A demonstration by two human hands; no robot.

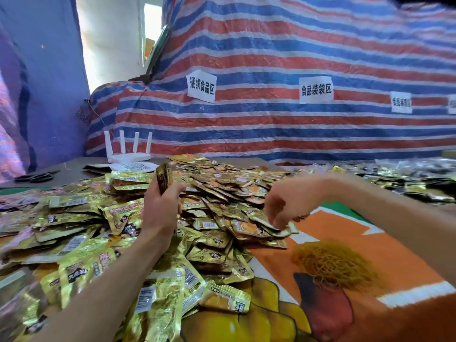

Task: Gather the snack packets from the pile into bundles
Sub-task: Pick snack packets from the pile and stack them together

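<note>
A big pile of gold and orange snack packets [222, 188] covers the table from the left edge to the middle. My left hand [160, 206] is raised over the pile and grips a small upright stack of packets [164, 177]. My right hand [283, 206] reaches down at the pile's right edge, fingers curled onto a flat packet [269, 227] there; whether it has a full hold on it is unclear.
A heap of yellow rubber bands [335, 265] lies on the orange printed cloth [394, 255] at the right. Black scissors [37, 176] and a white router [128, 154] sit at the back left. More dark packets [394, 174] lie at the far right. A striped tarp [296, 58] rises behind.
</note>
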